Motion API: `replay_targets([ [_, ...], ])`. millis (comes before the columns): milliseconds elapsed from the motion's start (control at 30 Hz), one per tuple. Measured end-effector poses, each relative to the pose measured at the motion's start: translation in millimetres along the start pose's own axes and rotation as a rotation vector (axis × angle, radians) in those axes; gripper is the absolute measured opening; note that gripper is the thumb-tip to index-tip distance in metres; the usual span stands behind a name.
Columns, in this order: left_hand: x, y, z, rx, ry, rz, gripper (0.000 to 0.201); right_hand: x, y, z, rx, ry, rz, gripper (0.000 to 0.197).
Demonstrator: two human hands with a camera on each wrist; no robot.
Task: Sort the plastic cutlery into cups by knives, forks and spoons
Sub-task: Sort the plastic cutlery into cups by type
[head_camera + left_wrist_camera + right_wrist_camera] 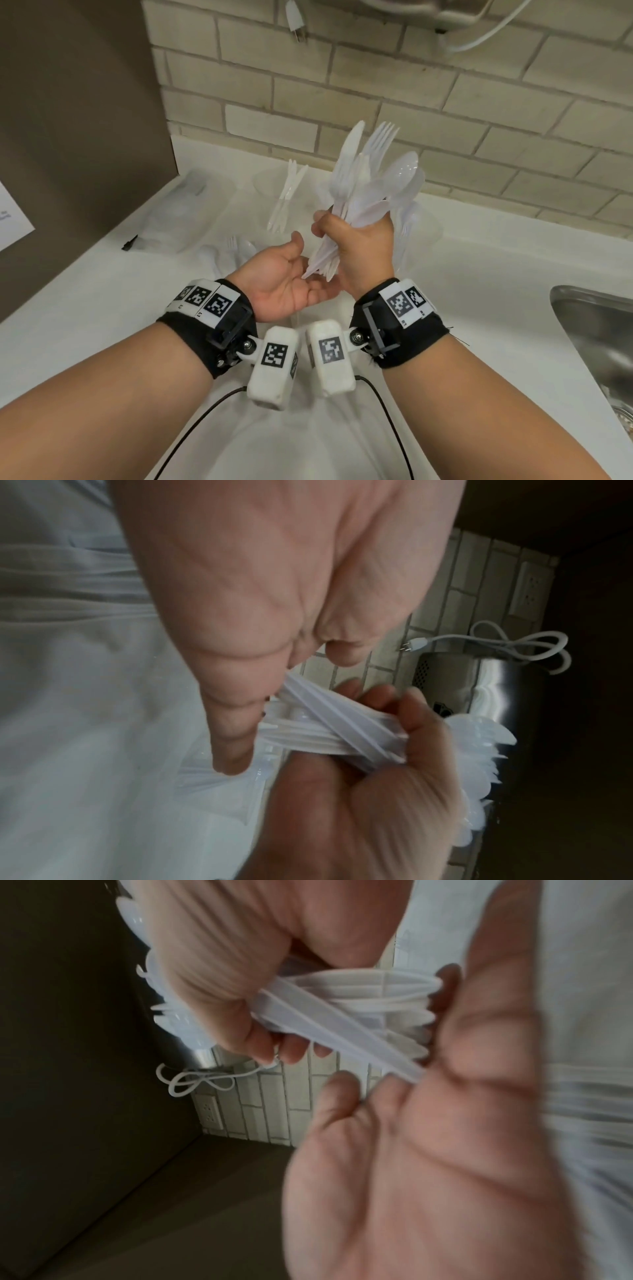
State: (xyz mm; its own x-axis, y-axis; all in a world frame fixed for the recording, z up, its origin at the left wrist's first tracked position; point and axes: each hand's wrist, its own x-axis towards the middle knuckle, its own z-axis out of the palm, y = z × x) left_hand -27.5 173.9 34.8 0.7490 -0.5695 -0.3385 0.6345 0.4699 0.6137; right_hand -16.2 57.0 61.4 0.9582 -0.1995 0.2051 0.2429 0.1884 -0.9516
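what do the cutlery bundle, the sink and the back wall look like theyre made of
Cutlery: thin white plastic, slightly translucent and glossy; light shows through the spoon bowls.
Sink: probably stainless steel; grey, brushed, with soft reflections.
Wall: looks like cream brick or tile, matte, with grout lines in a running bond.

Cups [279, 202] crowd backsplash; near counter [102, 291] open.
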Motion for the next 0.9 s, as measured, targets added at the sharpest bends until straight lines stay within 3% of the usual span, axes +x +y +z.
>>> replay_targets([
  [67, 0, 4, 0, 0.024, -0.049, 0.028, 0.069, -7, 4, 1, -0.036, -0.079, 0.036, 0.031],
  [167, -6, 11, 0, 0.166, -0.088, -0.012, 0.072, -12, 8, -2, -0.087, -0.144, 0.071, 0.006],
  [200, -8, 13, -1, 0.243, -0.072, 0.002, 0.072, -12, 7, -4, -0.084, -0.155, 0.076, 0.009],
  [300, -14, 21, 0, 0.434, -0.07, 0.209, 0.061, -11, 2, -9, 0.008, -0.274, 0.136, 0.01],
  [367, -17, 26, 6, 0.557, -0.121, 0.272, 0.075, -16, 1, -8, -0.01, -0.404, 0.172, 0.01],
  [433, -19, 26, 14, 0.7, -0.082, 0.288, 0.08, -23, 4, -4, -0.112, -0.549, 0.185, 0.015],
  [500, -21, 23, 20, 0.787, 0.013, 0.31, 0.059, -28, 6, -1, -0.16, -0.607, 0.22, 0.016],
  [567, -22, 19, 22, 0.811, 0.052, 0.361, 0.04, -30, 8, 0, -0.158, -0.604, 0.232, 0.03],
  [633, -23, 15, 23, 0.735, 0.085, 0.437, 0.011, -29, 8, -1, -0.163, -0.623, 0.241, 0.036],
  [667, -23, 14, 23, 0.65, 0.13, 0.479, 0.012, -28, 8, -2, -0.214, -0.634, 0.253, 0.035],
  [767, -19, 21, 19, 0.29, 0.335, 0.608, 0.017, -16, 2, -10, -0.57, -0.504, 0.209, 0.031],
  [833, -16, 24, 10, 0.294, 0.428, 0.663, 0.017, -8, -8, -14, -0.616, -0.263, 0.073, 0.029],
  [900, -12, 21, 3, 0.461, 0.49, 0.642, 0.013, -5, -20, -12, -0.521, -0.121, -0.089, 0.023],
])
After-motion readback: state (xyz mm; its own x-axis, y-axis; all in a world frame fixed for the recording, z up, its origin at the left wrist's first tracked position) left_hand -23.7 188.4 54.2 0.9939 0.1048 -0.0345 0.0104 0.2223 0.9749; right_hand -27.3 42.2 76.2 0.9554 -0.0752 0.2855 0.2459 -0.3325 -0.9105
